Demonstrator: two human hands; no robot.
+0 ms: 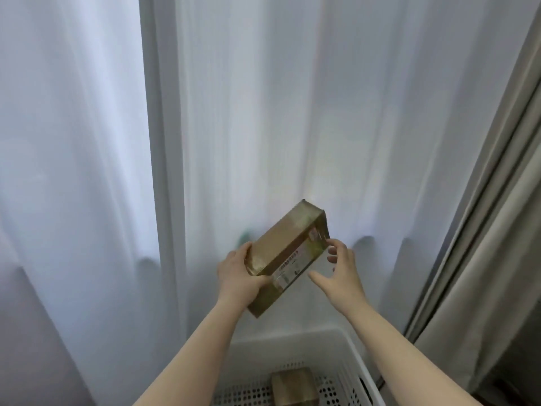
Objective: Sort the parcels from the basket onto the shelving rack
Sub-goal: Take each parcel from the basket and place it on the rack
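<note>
Head view, the only one. Step in hand: you've got one parcel [288, 253] lifted out and held in the air above the basket [336, 344], just below frame centre. It is tilted, long axis running from 7 to 1 o'clock, label side facing down-right. It looks like you're turning it to read the label before it goes anywhere.

The left hand [240, 276] grips the parcel's near end at its 8 o'clock, fingers wrapped under and the thumb over the top face. That hand carries the weight.

The right hand [339, 271] sits at the parcel's 4 o'clock, spread wide, thumb straight and pointing at the label. Its fingertips [331, 244] are at the far corner edge. Not clamped; real contact is hard to confirm.

The basket is at 6 o'clock at the bottom edge, with a second parcel [294, 385] lying inside, so sorting is not finished. The shelving rack is not in view. White curtain [87, 142] fills 9 to 1 o'clock, grey drape [483, 259] at 3.

Next move, my read: firm up the right-hand hold, turn toward the rack, pick the shelf.
</note>
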